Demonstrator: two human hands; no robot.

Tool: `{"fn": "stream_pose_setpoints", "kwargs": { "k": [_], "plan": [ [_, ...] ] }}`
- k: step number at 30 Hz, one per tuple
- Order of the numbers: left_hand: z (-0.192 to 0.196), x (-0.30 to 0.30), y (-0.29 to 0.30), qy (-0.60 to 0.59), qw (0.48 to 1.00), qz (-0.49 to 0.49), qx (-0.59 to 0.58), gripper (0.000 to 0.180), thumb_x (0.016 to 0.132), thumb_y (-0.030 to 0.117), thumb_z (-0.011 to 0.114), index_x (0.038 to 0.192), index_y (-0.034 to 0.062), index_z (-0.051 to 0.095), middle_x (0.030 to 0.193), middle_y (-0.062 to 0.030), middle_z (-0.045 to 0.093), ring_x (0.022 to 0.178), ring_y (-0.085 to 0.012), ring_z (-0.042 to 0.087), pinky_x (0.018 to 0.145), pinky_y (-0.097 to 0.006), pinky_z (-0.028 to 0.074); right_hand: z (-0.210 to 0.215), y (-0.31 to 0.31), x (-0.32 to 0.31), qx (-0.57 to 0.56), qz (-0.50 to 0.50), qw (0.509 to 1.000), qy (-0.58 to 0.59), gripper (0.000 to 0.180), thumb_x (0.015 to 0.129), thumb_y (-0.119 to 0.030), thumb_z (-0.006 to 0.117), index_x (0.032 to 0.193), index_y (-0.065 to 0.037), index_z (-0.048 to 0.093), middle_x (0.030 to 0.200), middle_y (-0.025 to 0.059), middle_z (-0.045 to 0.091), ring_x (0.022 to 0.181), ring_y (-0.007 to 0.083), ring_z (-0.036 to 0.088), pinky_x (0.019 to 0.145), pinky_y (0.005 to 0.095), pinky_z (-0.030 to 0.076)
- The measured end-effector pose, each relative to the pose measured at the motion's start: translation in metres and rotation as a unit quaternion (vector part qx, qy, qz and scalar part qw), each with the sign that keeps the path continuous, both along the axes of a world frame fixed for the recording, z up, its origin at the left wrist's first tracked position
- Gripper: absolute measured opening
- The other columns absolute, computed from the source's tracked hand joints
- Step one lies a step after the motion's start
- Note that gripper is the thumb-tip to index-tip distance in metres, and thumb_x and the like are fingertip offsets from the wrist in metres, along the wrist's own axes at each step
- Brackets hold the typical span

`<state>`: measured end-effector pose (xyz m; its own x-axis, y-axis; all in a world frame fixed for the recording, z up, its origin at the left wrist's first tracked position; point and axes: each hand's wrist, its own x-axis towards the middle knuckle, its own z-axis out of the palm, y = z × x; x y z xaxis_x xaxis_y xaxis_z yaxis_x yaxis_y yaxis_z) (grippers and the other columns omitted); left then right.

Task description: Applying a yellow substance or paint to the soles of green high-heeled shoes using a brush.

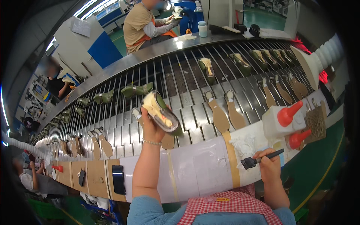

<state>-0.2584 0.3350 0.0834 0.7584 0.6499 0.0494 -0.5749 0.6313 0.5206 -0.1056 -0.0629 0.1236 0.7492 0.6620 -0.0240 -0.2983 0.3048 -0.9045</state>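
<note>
My left hand (pixel 152 130) is raised over the conveyor, its fingers wrapped round a green shoe upper (pixel 162 114). The upper is tilted with its pale yellow underside facing up. Below it, a tan sole (pixel 168 142) is partly hidden. At the right, my right hand (pixel 269 168) grips the black handle of a flat brush (pixel 256 162), its dark bristles pointing left. The bristles hover near a white, smeared, crumpled patch (pixel 243 147) on the bench. Two tan soles (pixel 218 115) lie on the conveyor slats between my hands.
White plastic bottles with red nozzles (pixel 288 114) stand at the bench's right. A phone (pixel 118 180) lies on the left bench. More green uppers (pixel 104 96) and soles line the conveyor (pixel 195 114). A white hose (pixel 330 52) hangs at right. A co-worker (pixel 140 28) sits across.
</note>
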Motion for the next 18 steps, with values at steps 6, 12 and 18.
{"fn": "stream_pose_setpoints", "kwargs": {
  "k": [6,12,18],
  "plan": [
    [-0.016,0.083,0.128,0.049,0.995,-0.035,0.078,0.052,0.084,0.034,0.067,0.128,0.0115,0.049,0.125,-0.0044,0.055,0.117,-0.0254,0.050,0.100,-0.049,0.037,-0.002,0.018,0.024,-0.013,-0.030,0.999,0.000,0.019,0.076,-0.008,0.067,0.089,0.000,0.056,0.089,0.0166,0.062,0.088,0.0230,0.059,0.086,0.0344,0.043],
    [-0.058,0.155,0.204,0.133,0.974,-0.090,0.157,0.060,0.074,0.028,0.074,0.127,0.0136,0.050,0.123,-0.0038,0.057,0.114,-0.0246,0.051,0.096,-0.046,0.036,-0.012,0.026,0.038,-0.037,-0.088,0.995,0.000,0.020,0.076,-0.008,0.067,0.089,0.001,0.055,0.087,0.0170,0.062,0.087,0.0237,0.060,0.084,0.0350,0.044],
    [-0.082,0.169,0.247,0.197,0.959,-0.106,0.175,0.065,0.080,0.014,0.070,0.136,0.0086,0.038,0.121,-0.0028,0.055,0.110,-0.0204,0.052,0.093,-0.040,0.038,-0.017,0.043,0.044,-0.071,-0.093,0.993,-0.012,0.028,0.078,-0.019,0.071,0.090,-0.002,0.054,0.087,0.0158,0.061,0.085,0.0229,0.059,0.079,0.0313,0.045]
  ]
}}
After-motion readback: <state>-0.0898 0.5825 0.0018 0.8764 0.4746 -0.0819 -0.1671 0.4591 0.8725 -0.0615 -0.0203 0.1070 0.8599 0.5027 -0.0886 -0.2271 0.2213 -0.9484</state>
